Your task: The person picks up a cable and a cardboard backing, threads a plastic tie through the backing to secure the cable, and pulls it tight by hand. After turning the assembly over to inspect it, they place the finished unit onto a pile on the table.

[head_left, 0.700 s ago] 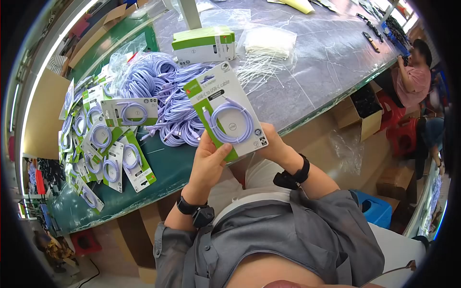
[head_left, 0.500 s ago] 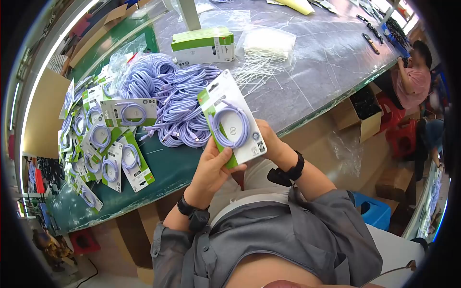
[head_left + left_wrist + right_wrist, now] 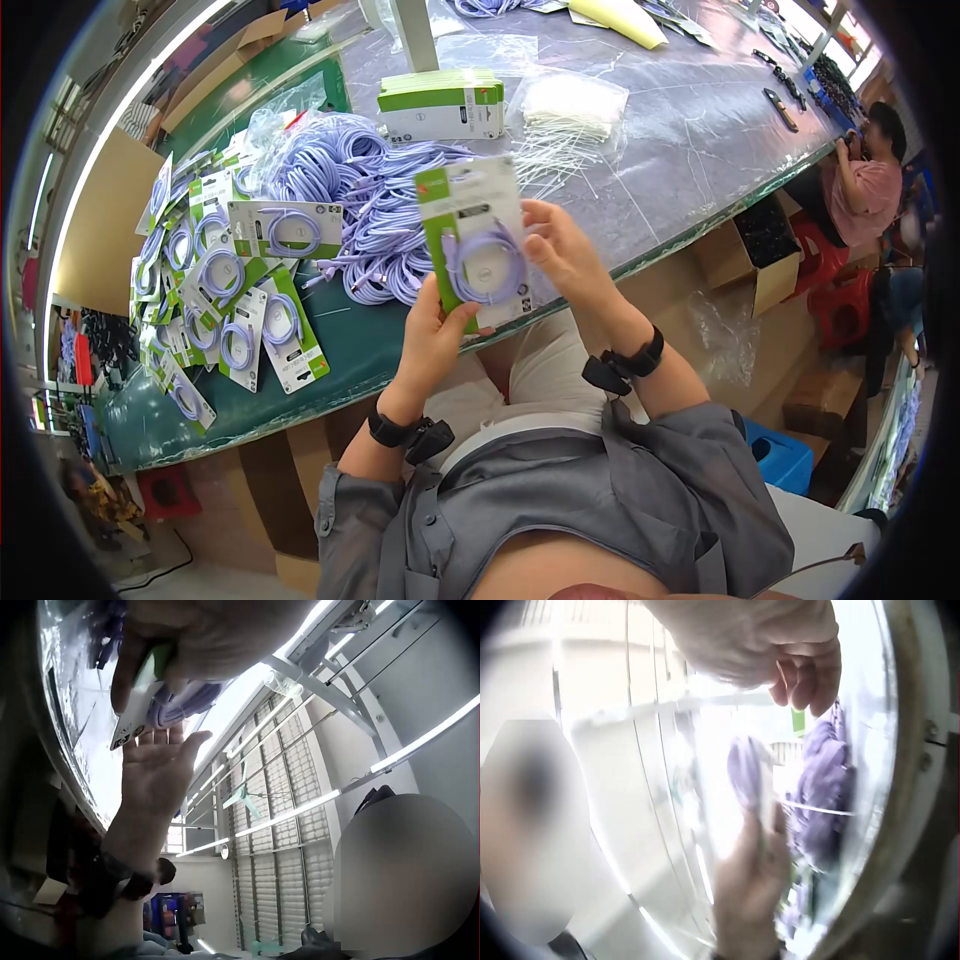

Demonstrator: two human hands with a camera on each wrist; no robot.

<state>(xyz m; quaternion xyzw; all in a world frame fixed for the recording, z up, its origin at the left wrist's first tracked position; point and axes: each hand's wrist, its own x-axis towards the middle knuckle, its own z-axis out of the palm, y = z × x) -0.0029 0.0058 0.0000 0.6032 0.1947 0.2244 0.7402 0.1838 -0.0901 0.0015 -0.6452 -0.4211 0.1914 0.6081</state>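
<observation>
In the head view, my left hand [image 3: 430,335] pinches the lower left edge of a white and green card [image 3: 519,297], thumb in front. A coiled lilac cable [image 3: 453,262] lies on the card's face. Just off the card's right edge, my right hand [image 3: 568,255] holds nothing, its fingers loosely bent. The left wrist view has the left hand [image 3: 214,637] gripping the card [image 3: 133,712], with the right hand [image 3: 156,776] palm up and fingers extended. In the right wrist view, the right hand [image 3: 769,649] is apart from the coil [image 3: 744,772].
Carded cables [image 3: 240,345] are heaped on the table's left, beside a pile of loose lilac cables [image 3: 385,215]. Behind stand a stack of cards [image 3: 440,122] and a bag of white ties [image 3: 570,105]. A seated person [image 3: 862,190] is at the far right.
My right hand has come away from the card's right side and now shows beside it. The left hand keeps its grip, and the card stands more upright in the head view.
</observation>
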